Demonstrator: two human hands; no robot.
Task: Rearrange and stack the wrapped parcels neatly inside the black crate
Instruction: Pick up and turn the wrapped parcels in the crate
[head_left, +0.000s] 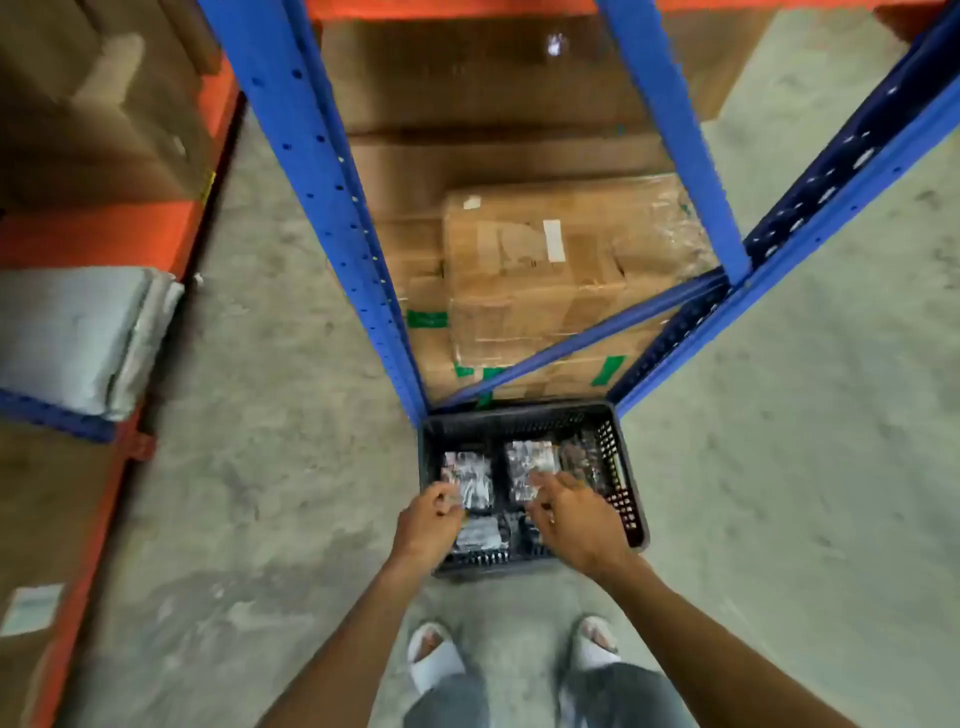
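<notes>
Parcels wrapped in shiny film are sitting inside the black crate (519, 422), and four are showing plainly: three along the far row, namely the far-left parcel (470, 475), the middle parcel (527, 465) and the far-right parcel (582, 460), plus the near-left parcel (480, 536) (a darker shape beside it is too hidden to count). The crate is standing on the concrete floor, at the foot of two blue posts, the left post (332, 208) and the right post (675, 145).

Both hands are reaching into it. The left hand (428, 519) is curling its fingers at the far-left parcel's near edge; blur is making it impossible to tell whether it is gripping. The right hand (571, 514) is spreading wide, fingertips touching the middle parcel.
</notes>
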